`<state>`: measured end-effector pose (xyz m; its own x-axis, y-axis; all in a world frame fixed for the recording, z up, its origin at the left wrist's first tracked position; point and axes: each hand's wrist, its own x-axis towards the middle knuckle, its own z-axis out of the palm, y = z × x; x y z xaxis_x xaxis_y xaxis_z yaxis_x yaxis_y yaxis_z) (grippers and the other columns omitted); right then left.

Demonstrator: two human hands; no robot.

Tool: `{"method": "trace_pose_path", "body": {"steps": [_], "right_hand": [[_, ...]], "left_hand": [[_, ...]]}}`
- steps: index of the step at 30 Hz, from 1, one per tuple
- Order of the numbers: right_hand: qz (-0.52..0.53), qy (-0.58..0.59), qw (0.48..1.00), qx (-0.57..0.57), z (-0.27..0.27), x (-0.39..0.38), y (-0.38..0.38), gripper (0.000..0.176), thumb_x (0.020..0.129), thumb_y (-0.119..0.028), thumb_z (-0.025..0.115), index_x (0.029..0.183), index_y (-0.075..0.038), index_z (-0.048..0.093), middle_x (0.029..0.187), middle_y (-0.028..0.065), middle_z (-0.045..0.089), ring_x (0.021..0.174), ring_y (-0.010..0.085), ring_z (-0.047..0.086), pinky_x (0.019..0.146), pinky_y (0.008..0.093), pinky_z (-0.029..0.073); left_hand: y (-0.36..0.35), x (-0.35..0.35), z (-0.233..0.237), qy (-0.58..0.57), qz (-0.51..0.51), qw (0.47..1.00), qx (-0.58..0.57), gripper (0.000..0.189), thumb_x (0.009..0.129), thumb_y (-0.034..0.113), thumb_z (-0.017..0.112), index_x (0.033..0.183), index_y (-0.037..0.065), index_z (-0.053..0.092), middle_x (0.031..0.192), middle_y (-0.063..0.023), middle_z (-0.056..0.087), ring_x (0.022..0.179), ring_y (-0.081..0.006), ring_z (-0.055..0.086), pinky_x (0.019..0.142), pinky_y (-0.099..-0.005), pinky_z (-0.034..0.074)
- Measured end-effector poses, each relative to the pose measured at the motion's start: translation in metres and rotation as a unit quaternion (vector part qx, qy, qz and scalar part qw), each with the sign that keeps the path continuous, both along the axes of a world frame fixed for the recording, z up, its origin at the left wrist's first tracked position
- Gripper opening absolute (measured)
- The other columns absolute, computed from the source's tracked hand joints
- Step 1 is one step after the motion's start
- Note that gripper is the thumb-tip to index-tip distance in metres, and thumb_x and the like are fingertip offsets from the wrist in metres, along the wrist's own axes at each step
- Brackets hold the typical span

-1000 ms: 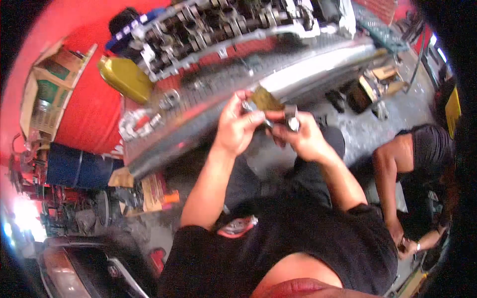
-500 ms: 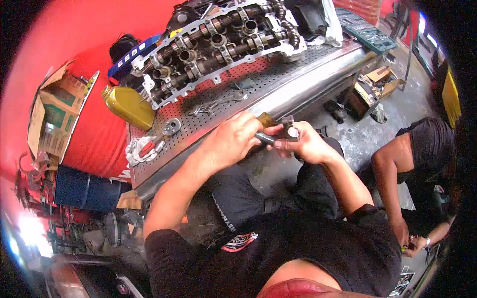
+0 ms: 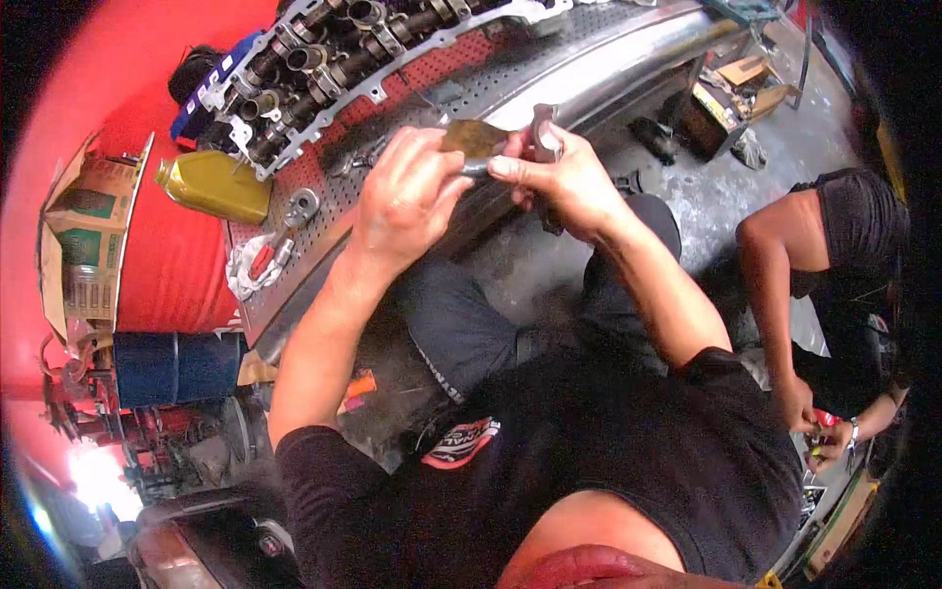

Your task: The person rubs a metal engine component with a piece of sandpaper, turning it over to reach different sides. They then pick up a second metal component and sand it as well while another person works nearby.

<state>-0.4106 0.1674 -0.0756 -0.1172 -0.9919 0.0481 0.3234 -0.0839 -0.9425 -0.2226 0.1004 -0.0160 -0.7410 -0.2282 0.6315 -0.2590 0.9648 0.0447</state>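
My left hand [image 3: 400,201] is closed, its fingers pinching a brownish-yellow flat piece [image 3: 475,143] and the near end of a short dark metal cylinder [image 3: 477,169]. Close beside it, my right hand [image 3: 579,188] grips a grey metal part with a curved, half-round end [image 3: 544,126]. The right thumb lies against the far end of the cylinder. Fingers hide how the cylinder and the curved part meet. Both hands are raised in front of the bench edge, over my lap.
A cylinder head with camshafts [image 3: 324,69] lies on a perforated metal bench [image 3: 491,74]. Nearby are an olive-gold bottle [image 3: 216,187], a round metal piece [image 3: 301,206] and a white rag [image 3: 253,263]. To the right a co-worker's hands [image 3: 819,432] hold small items.
Both hands, still gripping the parts, have risen and shifted left in view. The bench and cylinder head have also moved up and left as the camera tilted.
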Motion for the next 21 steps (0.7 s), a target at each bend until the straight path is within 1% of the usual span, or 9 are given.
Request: {"method": "trace_pose_path", "body": {"steps": [1, 5, 8, 11, 14, 15, 17, 20, 21], "right_hand": [[-0.002, -0.006, 1.000, 0.004, -0.001, 0.001, -0.001, 0.024, 0.080, -0.014, 0.078, 0.089, -0.007, 0.057, 0.076, 0.0000, 0.059, 0.060, 0.0088, 0.054, 0.053, 0.0241, 0.043], [-0.009, -0.058, 0.997, 0.059, -0.009, 0.005, -0.006, 0.025, 0.076, -0.011, 0.079, 0.090, -0.009, 0.058, 0.074, -0.0010, 0.059, 0.057, 0.0079, 0.051, 0.051, 0.0241, 0.040], [-0.002, -0.067, 0.994, 0.085, -0.015, 0.005, -0.007, 0.025, 0.075, -0.011, 0.080, 0.089, -0.008, 0.060, 0.074, -0.0008, 0.060, 0.059, 0.0081, 0.051, 0.052, 0.0250, 0.040], [-0.025, -0.065, 0.995, 0.076, -0.013, 0.006, -0.005, 0.021, 0.076, -0.011, 0.078, 0.088, -0.007, 0.061, 0.075, -0.0006, 0.060, 0.061, 0.0085, 0.052, 0.054, 0.0253, 0.040], [-0.031, -0.092, 0.992, 0.077, -0.014, 0.010, -0.003, 0.016, 0.079, -0.010, 0.075, 0.087, -0.007, 0.062, 0.075, -0.0004, 0.061, 0.063, 0.0085, 0.053, 0.054, 0.0251, 0.040], [-0.028, -0.106, 0.991, 0.080, -0.016, 0.011, -0.003, 0.014, 0.080, -0.009, 0.074, 0.087, -0.007, 0.062, 0.076, -0.0004, 0.061, 0.063, 0.0085, 0.053, 0.054, 0.0250, 0.040], [-0.041, -0.104, 0.992, 0.062, -0.022, 0.014, -0.005, 0.011, 0.082, -0.011, 0.072, 0.086, -0.006, 0.062, 0.068, -0.0020, 0.057, 0.057, 0.0070, 0.049, 0.050, 0.0236, 0.036], [-0.050, -0.086, 0.994, 0.052, -0.023, 0.018, -0.001, 0.011, 0.085, -0.013, 0.070, 0.087, -0.006, 0.062, 0.065, -0.0027, 0.055, 0.053, 0.0064, 0.047, 0.047, 0.0235, 0.035], [-0.052, -0.077, 0.994, 0.051, -0.021, 0.019, 0.000, 0.011, 0.085, -0.014, 0.070, 0.087, -0.006, 0.062, 0.064, -0.0027, 0.055, 0.053, 0.0065, 0.047, 0.047, 0.0238, 0.036]], "left_hand": [[0.003, -0.001, -0.001, 0.021, 0.010, 1.000, -0.008, 0.027, 0.067, 0.005, 0.081, 0.088, 0.000, 0.066, 0.097, -0.0177, 0.064, 0.093, -0.0335, 0.063, 0.080, -0.0379, 0.052], [0.002, -0.002, -0.010, 0.067, -0.007, 0.996, 0.057, 0.026, 0.066, 0.005, 0.080, 0.086, 0.001, 0.064, 0.093, -0.0174, 0.063, 0.089, -0.0343, 0.062, 0.078, -0.0409, 0.051], [0.002, 0.001, -0.013, 0.047, 0.006, 0.996, 0.078, 0.022, 0.071, 0.005, 0.077, 0.089, 0.000, 0.064, 0.093, -0.0167, 0.063, 0.090, -0.0324, 0.063, 0.078, -0.0389, 0.051], [0.000, 0.003, -0.010, 0.023, -0.012, 0.974, 0.225, 0.016, 0.077, 0.006, 0.072, 0.091, 0.001, 0.065, 0.093, -0.0154, 0.064, 0.089, -0.0310, 0.063, 0.079, -0.0380, 0.050], [0.003, 0.000, -0.012, 0.033, 0.028, 0.955, 0.295, 0.013, 0.080, 0.006, 0.069, 0.091, 0.001, 0.065, 0.090, -0.0141, 0.063, 0.088, -0.0306, 0.062, 0.080, -0.0376, 0.049], [0.004, 0.000, -0.014, 0.025, 0.038, 0.962, 0.269, 0.013, 0.080, 0.006, 0.069, 0.091, 0.001, 0.065, 0.090, -0.0140, 0.063, 0.088, -0.0306, 0.062, 0.080, -0.0377, 0.049], [0.005, 0.000, -0.018, 0.009, 0.058, 0.974, 0.218, 0.013, 0.080, 0.005, 0.069, 0.091, 0.000, 0.065, 0.089, -0.0138, 0.062, 0.088, -0.0306, 0.062, 0.080, -0.0378, 0.049], [0.008, 0.003, -0.015, -0.009, 0.046, 0.979, 0.200, 0.010, 0.080, 0.005, 0.068, 0.088, 0.000, 0.065, 0.090, -0.0145, 0.062, 0.088, -0.0321, 0.061, 0.080, -0.0376, 0.049], [0.003, 0.003, -0.018, 0.010, 0.015, 0.984, 0.178, 0.010, 0.080, 0.003, 0.068, 0.088, 0.000, 0.063, 0.091, -0.0125, 0.063, 0.088, -0.0263, 0.062, 0.079, -0.0360, 0.049]]}}
